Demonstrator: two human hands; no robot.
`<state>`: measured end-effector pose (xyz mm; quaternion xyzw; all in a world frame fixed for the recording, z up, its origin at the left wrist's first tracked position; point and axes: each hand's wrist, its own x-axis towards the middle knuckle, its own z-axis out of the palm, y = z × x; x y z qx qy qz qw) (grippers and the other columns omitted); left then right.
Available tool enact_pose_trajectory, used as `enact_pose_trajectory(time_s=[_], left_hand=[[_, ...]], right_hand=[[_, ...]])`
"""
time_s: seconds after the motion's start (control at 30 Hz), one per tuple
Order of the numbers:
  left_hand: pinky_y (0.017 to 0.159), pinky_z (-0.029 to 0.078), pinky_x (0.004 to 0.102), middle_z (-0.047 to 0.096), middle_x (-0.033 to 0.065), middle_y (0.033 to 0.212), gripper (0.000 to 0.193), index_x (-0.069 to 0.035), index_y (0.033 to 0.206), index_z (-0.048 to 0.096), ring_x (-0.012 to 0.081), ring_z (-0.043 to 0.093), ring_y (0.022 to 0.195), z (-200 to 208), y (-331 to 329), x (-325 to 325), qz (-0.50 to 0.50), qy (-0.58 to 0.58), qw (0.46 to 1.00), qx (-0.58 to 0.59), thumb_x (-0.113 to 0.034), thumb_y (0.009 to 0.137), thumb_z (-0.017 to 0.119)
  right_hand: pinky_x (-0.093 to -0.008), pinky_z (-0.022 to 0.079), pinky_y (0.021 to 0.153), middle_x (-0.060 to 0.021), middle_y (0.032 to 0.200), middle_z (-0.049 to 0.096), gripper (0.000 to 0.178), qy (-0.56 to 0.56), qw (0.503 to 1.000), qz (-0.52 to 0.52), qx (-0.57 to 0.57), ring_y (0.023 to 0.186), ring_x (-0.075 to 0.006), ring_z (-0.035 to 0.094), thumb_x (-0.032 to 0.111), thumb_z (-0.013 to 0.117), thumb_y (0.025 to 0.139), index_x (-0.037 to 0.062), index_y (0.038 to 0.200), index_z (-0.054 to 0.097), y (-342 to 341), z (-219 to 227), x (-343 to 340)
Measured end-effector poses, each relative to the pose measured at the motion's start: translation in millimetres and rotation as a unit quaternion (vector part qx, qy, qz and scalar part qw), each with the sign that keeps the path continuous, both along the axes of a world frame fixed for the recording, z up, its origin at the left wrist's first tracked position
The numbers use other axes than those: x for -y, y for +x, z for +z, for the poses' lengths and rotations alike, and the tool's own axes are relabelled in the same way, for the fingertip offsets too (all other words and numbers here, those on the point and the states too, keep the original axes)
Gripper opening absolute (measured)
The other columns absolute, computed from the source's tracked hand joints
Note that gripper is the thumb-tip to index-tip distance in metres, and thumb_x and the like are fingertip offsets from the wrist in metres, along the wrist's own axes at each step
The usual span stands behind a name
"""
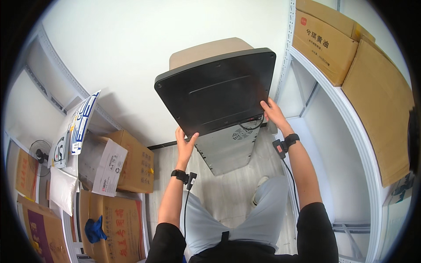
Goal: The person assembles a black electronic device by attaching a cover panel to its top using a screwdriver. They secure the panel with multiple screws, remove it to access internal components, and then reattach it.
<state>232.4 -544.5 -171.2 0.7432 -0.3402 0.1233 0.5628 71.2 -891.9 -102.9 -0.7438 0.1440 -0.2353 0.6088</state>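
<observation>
A wide black panel (215, 98) with rounded corners and small screws is tilted up in front of me. Behind its far edge shows a beige piece (210, 49). My left hand (186, 142) grips the panel's near left corner, thumb and fingers around the edge. On the right edge, near the corner, my right hand (273, 115) holds it too. Under the panel stands a grey metal case (228, 153) with a round fan grille (242, 133). A black cable (256, 126) loops between panel and case. How the two are joined is hidden.
Metal shelving (351, 127) on the right bears cardboard boxes (326, 46). On the left, shelves hold brown cartons (136, 162), white-and-blue packages (81, 125) and a small fan (40, 155). A blue cloth (94, 230) hangs on a carton. A white wall (131, 52) stands behind the case.
</observation>
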Motion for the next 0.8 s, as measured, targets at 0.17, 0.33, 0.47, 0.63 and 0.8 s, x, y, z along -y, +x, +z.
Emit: enact_pose_trajectory(time_s=[0.17,0.33,0.47,0.63,0.8], left_hand=[[0.091,0.049,0.0308,0.033,0.006,0.133,0.057,-0.006,0.131,0.042,0.019,0.047,0.117,1,-8,3,-0.061,-0.063,0.987,-0.134,-0.004,0.081,0.069],[0.094,0.048,0.0316,0.03,0.0066,0.14,0.06,-0.005,0.133,0.041,0.0206,0.048,0.119,11,-5,2,-0.097,-0.062,0.984,-0.136,0.002,0.079,0.068],[0.099,0.043,0.0309,0.034,0.0091,0.139,0.061,-0.002,0.134,0.04,0.0178,0.048,0.118,8,-5,5,-0.117,-0.11,0.974,-0.157,0.0,0.081,0.068],[0.091,0.044,0.0285,0.059,0.0048,0.111,0.041,-0.002,0.118,0.049,0.0121,0.054,0.105,5,-4,3,-0.128,-0.098,0.967,-0.199,-0.004,0.082,0.069],[0.087,0.047,0.0268,0.062,0.0055,0.107,0.04,-0.001,0.116,0.051,0.0121,0.058,0.098,5,-1,-1,-0.124,-0.104,0.967,-0.197,-0.002,0.081,0.07]], right_hand=[[-0.0205,0.037,0.044,0.0,0.084,0.053,0.052,0.017,1.0,-0.004,-0.009,0.053,-0.0046,0.044,0.041,0.056,0.092,0.0041,0.128,0.047,-3,-5,-2],[-0.0217,0.036,0.043,-0.0036,0.098,0.06,0.055,-0.02,0.999,-0.018,-0.047,0.051,-0.0049,0.044,0.039,0.06,0.09,0.0045,0.13,0.048,-6,-12,3],[-0.0216,0.038,0.043,-0.0015,0.089,0.057,0.053,0.004,0.998,-0.027,-0.053,0.053,-0.0057,0.045,0.042,0.059,0.09,0.0048,0.127,0.049,-3,-32,4],[-0.0225,0.038,0.043,0.0007,0.067,0.047,0.046,0.025,0.995,0.008,-0.101,0.05,-0.0071,0.045,0.047,0.053,0.092,0.005,0.11,0.052,-2,-39,9],[-0.0228,0.036,0.043,0.0023,0.056,0.041,0.038,0.008,0.993,-0.051,-0.107,0.045,-0.0072,0.042,0.047,0.05,0.094,0.0091,0.094,0.051,0,-43,-6]])
